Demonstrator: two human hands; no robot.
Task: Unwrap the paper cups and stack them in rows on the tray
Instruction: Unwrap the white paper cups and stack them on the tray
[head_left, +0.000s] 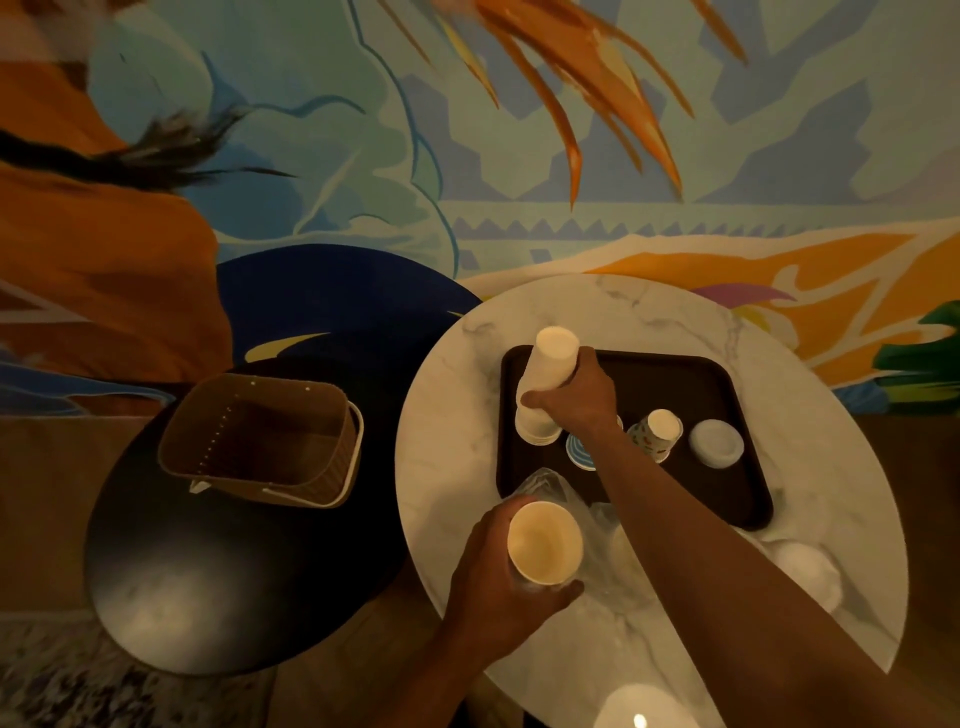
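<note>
**Two hands, each holding paper cups at the tray**

Head view: the right hand (576, 400) is curled round a tall stack of white paper cups (545, 384), bottoms up. The stack's lowest rim sits on the dark tray (727, 384), near its far left corner. Just under that hand's wrist sits a blue-patterned cup (577, 453), partly hidden by the arm. A little to the hand's right is an upturned, tilted cup with a coloured print (657, 434), and further right a low white upturned cup (717, 441), both on the tray.

The left hand (493, 571), nearer the person than the right, grips a second lot of cups (544, 543) mouth-up, fingers wrapped round the side. How many are nested there cannot be told. Crumpled clear wrap (605, 525) lies just beyond and to the right of the left hand, under the right forearm, reaching the tray's near edge.

Tray and wrap rest on a round marble worktop (457, 441). Well to the left of both hands, a woven basket (260, 436) sits on a dark worktop (156, 571). A painted wall (467, 130) rises behind.
</note>
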